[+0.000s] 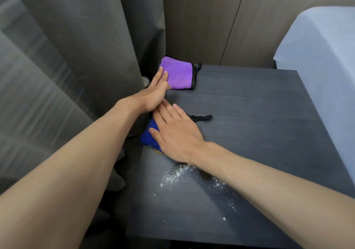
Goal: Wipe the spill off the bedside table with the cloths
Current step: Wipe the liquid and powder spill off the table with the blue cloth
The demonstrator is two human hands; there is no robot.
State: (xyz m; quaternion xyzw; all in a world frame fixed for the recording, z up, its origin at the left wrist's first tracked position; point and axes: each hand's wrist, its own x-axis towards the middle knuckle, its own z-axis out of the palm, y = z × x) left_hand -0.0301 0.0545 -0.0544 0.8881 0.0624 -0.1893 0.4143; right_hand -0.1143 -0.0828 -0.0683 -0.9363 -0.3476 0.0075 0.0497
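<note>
A purple cloth (179,74) with black trim lies folded at the back left corner of the dark bedside table (259,103). My left hand (156,93) lies flat with straight fingers on the cloth's left edge. A blue cloth (148,136) sits at the table's left edge, mostly hidden under my right hand (176,131), which presses flat on it; its black loop (201,117) sticks out to the right. A white powdery spill (180,175) with a damp smear spreads over the front of the table, partly under my right forearm.
Grey curtains (76,66) hang close along the table's left side. A wood-panelled wall (230,18) stands behind the table. A bed with a pale blue sheet (322,66) borders the right edge. A small round metal object (145,81) shows beside the curtain.
</note>
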